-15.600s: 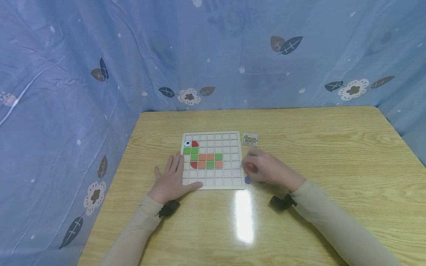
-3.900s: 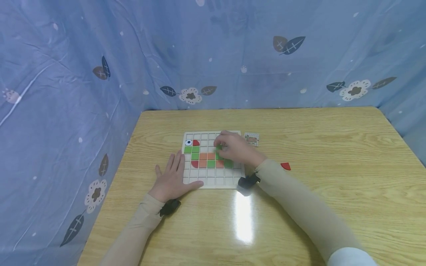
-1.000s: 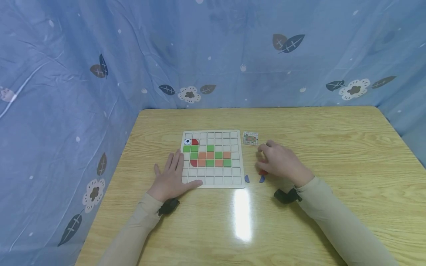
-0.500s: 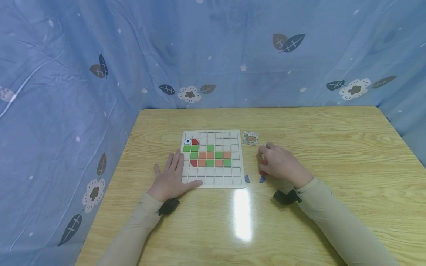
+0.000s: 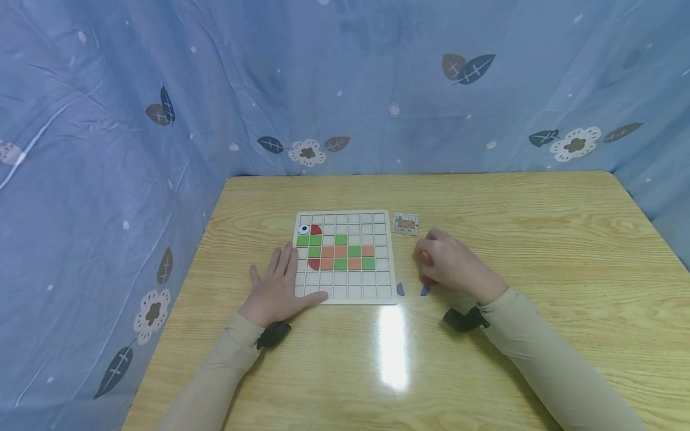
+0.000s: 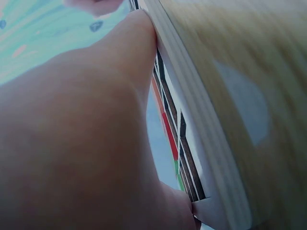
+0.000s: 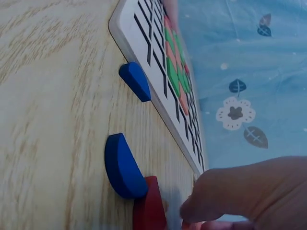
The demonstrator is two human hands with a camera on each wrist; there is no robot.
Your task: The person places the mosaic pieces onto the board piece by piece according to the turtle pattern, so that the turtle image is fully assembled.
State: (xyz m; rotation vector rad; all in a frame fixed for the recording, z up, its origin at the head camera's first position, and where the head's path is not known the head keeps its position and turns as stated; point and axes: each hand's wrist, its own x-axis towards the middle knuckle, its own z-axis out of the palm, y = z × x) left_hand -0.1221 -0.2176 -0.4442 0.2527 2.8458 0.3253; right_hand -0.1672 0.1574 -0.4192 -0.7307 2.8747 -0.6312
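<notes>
On the white grid board (image 5: pixel 337 293) lie green, orange and red pieces and a round eye piece (image 5: pixel 304 229). My left hand (image 5: pixel 275 296) rests at the board's left side, fingers spread and straight, thumb over its front edge. Right of the board, my right hand (image 5: pixel 453 266) has curled fingers pinching an orange piece (image 5: pixel 426 258). In the right wrist view, that hand (image 7: pixel 254 191) hides most of what it holds. A red piece (image 7: pixel 149 206) lies on the table touching a blue piece (image 7: pixel 123 166); another blue piece (image 7: pixel 135 81) lies beside the board's edge.
A small picture card (image 5: pixel 406 224) lies at the board's upper right corner. The wooden table (image 5: pixel 517 239) reaches back to a blue patterned curtain (image 5: pixel 377 90). A dark wrist camera (image 5: pixel 463 319) sits below the right wrist.
Over the last second my right fingers have closed in slightly, and an orange piece shows between them. Compared with a few seconds ago, this hand has left the board. The left hand stays put.
</notes>
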